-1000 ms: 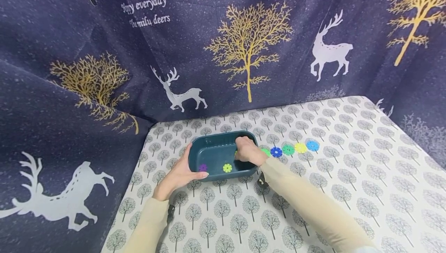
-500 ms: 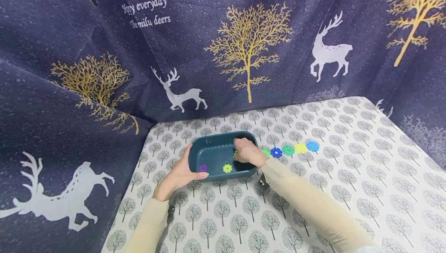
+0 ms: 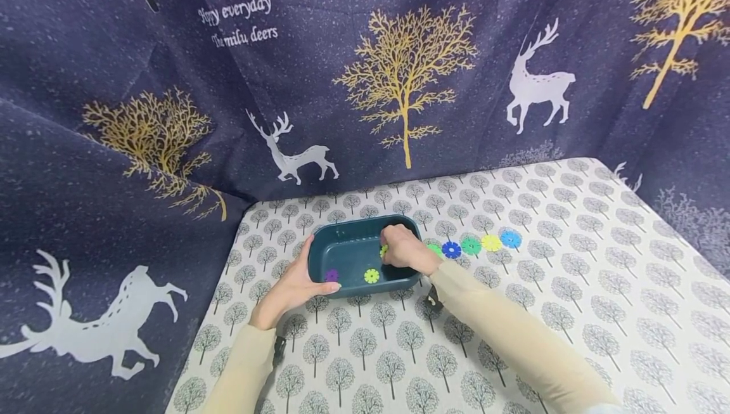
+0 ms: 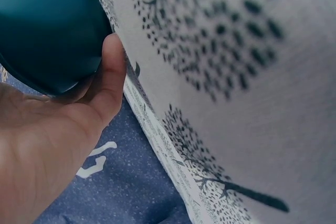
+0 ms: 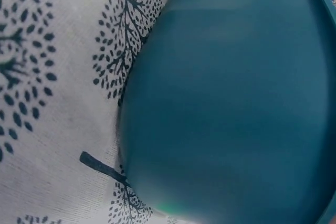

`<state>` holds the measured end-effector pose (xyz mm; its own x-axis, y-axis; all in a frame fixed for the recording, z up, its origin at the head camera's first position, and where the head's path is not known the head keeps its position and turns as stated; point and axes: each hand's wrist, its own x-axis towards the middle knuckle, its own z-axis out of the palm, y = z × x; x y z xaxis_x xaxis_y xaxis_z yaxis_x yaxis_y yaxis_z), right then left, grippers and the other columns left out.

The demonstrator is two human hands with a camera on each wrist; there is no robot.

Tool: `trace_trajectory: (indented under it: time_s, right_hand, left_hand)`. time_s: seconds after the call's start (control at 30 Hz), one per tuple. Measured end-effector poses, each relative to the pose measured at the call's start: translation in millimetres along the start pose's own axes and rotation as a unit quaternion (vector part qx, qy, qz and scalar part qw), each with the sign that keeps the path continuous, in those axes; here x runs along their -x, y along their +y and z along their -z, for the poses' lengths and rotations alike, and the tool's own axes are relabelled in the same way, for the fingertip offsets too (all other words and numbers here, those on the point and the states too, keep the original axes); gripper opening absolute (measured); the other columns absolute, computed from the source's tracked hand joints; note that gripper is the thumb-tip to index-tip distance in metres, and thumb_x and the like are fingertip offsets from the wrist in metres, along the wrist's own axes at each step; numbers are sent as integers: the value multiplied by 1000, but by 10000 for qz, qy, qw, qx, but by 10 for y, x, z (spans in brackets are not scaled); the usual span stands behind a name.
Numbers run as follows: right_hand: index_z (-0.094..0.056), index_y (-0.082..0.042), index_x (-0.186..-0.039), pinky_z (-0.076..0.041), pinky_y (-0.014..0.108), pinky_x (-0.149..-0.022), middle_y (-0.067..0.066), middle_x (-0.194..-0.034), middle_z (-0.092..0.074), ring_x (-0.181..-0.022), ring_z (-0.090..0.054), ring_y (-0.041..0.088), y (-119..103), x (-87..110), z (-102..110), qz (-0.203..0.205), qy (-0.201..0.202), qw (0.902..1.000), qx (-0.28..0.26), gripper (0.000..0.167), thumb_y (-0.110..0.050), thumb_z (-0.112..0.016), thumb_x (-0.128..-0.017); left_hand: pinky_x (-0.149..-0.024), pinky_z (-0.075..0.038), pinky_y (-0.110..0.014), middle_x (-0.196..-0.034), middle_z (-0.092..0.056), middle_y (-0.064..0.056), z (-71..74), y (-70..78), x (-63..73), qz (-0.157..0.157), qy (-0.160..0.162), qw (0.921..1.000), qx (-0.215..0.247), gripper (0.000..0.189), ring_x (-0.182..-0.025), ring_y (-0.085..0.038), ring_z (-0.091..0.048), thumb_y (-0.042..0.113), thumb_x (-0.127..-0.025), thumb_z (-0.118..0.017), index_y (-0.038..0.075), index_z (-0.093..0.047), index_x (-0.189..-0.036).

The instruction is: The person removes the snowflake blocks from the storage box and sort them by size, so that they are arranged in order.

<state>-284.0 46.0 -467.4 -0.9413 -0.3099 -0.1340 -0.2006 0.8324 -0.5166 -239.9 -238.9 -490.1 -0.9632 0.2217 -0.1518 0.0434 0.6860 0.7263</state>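
A dark teal plastic bin [image 3: 348, 229] sits on the patterned cloth. My left hand [image 3: 293, 287] grips its left end, thumb over the front rim and fingers along the end wall. The left wrist view shows that hand [image 4: 58, 129] against the bin's outer wall. My right hand [image 3: 405, 249] reaches inside at the right end, fingers curled, with a yellow-green snowflake disc [image 3: 383, 250] at its fingertips, partly hidden. On the bin floor lie a purple snowflake disc [image 3: 332, 275] and another yellow-green disc [image 3: 371, 276]. The right wrist view holds mainly the bin's outer wall [image 5: 226, 98].
To the right of the bin, several snowflake discs form a row: light green [image 3: 435, 250], dark blue [image 3: 452, 249], green [image 3: 471, 245], yellow [image 3: 491, 243] and light blue [image 3: 511, 239]. A dark curtain [image 3: 319, 71] with deer and trees hangs behind the table [image 3: 365, 338].
Inside the bin my right hand has shifted slightly left, and the yellow-green disc at its fingertips has moved along with it. My left hand and the bin have stayed in place.
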Motion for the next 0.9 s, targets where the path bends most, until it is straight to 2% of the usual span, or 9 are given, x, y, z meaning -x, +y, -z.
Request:
trace_trajectory:
  time_s: [0.33,0.5,0.67,0.9]
  right_hand:
    - [-76,1,-123,-66,44,-95,18,-129,-78,-95,-76,23,-4,40,9,61,150,9990,-410,37,-12,-87,-91]
    - [-79,1,-120,-66,44,-96,19,-128,-79,-96,-78,24,-8,88,13,281,432,9973,-525,34,-12,-88,-90]
    - [-80,1,-118,-66,44,-95,17,-119,-82,-96,-78,24,-8,138,3,430,726,9949,-560,35,-15,-90,-88]
    - [-79,1,-119,-66,42,-91,13,-105,-83,-92,-77,23,-11,220,-1,478,984,9909,-787,36,-14,-90,-88]
  left_hand:
    - [-130,-27,-77,-176,-29,-33,-4,-8,-1,-57,-7,10000,64,141,-160,-57,-35,41,-78,-98,16,0,-177]
    - [-130,-26,-76,-177,-28,-31,-13,-10,7,-90,-18,9999,66,141,-161,-56,-34,42,-78,-98,16,0,-177]
    - [-131,-25,-76,-177,-29,-31,-11,-10,3,-95,-7,9999,135,142,-161,-55,-33,41,-77,-99,16,0,-177]
    - [-130,-27,-77,-176,-29,-33,-14,-7,3,-61,9,10000,-3,142,-160,-57,-34,44,-77,-98,17,-1,-177]
